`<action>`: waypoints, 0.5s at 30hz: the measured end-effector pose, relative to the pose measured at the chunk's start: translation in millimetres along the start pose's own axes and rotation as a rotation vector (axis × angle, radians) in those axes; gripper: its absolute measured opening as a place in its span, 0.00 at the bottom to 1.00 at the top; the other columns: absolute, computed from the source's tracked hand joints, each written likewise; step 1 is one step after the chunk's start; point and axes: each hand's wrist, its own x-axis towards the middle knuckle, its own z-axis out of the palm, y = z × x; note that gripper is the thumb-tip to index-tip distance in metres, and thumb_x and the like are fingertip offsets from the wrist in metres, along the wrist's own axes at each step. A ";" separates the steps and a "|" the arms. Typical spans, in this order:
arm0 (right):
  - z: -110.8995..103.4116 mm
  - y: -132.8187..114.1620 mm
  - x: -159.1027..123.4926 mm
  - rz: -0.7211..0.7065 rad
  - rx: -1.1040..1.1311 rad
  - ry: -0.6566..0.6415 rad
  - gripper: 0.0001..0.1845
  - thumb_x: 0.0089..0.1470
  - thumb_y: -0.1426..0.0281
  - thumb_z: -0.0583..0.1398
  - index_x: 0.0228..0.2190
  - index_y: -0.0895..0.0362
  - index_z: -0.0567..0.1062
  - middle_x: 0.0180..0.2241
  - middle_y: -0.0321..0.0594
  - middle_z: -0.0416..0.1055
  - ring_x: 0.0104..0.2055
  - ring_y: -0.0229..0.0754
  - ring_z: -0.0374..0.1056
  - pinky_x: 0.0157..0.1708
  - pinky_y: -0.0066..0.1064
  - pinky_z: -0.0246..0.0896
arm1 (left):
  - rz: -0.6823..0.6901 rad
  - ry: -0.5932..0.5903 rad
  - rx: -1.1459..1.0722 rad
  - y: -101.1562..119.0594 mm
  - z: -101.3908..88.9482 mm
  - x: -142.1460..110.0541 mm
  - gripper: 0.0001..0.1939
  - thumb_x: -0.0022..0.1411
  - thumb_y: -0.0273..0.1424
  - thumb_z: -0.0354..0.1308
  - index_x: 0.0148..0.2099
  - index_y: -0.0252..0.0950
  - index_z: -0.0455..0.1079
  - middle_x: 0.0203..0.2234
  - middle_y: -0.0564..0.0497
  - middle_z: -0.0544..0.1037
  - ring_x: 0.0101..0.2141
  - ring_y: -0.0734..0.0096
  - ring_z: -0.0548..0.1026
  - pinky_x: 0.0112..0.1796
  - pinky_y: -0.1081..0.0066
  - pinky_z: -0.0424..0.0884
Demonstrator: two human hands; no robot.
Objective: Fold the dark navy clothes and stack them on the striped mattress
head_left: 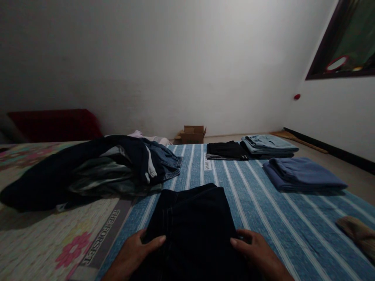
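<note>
A pair of dark navy trousers [196, 218], folded into a block with stitching lines near its left side, lies in front of me on the striped blue sheet. My left hand [137, 249] grips its left edge, thumb on top and the other fingers tucked around the side. On the opposite edge, my right hand [254, 249] holds the cloth the same way. The near end of the trousers runs out of the bottom of the view.
To the left is a loose heap of clothes [117, 171]. Folded black clothing [225, 150], light blue jeans [266, 146] and a folded blue garment [303, 173] lie at the right. A brown cloth item [357, 234] sits by the right edge. Behind stands a cardboard box [192, 135].
</note>
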 end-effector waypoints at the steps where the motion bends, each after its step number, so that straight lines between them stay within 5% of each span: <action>1: 0.4 -3.4 -1.6 -0.003 0.025 -0.052 0.34 0.41 0.52 0.63 0.42 0.66 0.73 0.40 0.52 0.74 0.45 0.52 0.70 0.43 0.38 0.63 | -0.030 -0.052 -0.023 2.7 -1.1 -0.5 0.25 0.42 0.50 0.62 0.36 0.34 0.72 0.33 0.43 0.80 0.39 0.50 0.77 0.41 0.59 0.73; 5: 2.7 -11.3 -8.3 -0.012 0.084 -0.167 0.30 0.43 0.53 0.63 0.40 0.65 0.75 0.39 0.51 0.74 0.43 0.52 0.71 0.44 0.40 0.63 | -0.091 -0.137 -0.146 9.8 -2.3 -3.0 0.26 0.41 0.48 0.63 0.37 0.33 0.73 0.33 0.43 0.80 0.38 0.50 0.77 0.39 0.60 0.74; 10: 9.9 -4.6 -10.1 -0.012 -0.009 -0.038 0.36 0.37 0.55 0.65 0.47 0.62 0.71 0.44 0.50 0.72 0.48 0.53 0.67 0.47 0.40 0.61 | -0.114 -0.206 -0.360 17.8 0.8 -11.8 0.28 0.37 0.45 0.66 0.40 0.35 0.71 0.36 0.44 0.80 0.41 0.51 0.76 0.42 0.61 0.74; 15: 19.6 9.2 -4.3 -0.061 0.026 -0.073 0.37 0.37 0.56 0.63 0.49 0.62 0.68 0.42 0.49 0.73 0.44 0.53 0.69 0.43 0.39 0.64 | -0.083 -0.238 -0.385 17.6 -0.3 -12.7 0.26 0.40 0.46 0.64 0.40 0.35 0.72 0.38 0.45 0.80 0.43 0.49 0.75 0.45 0.57 0.72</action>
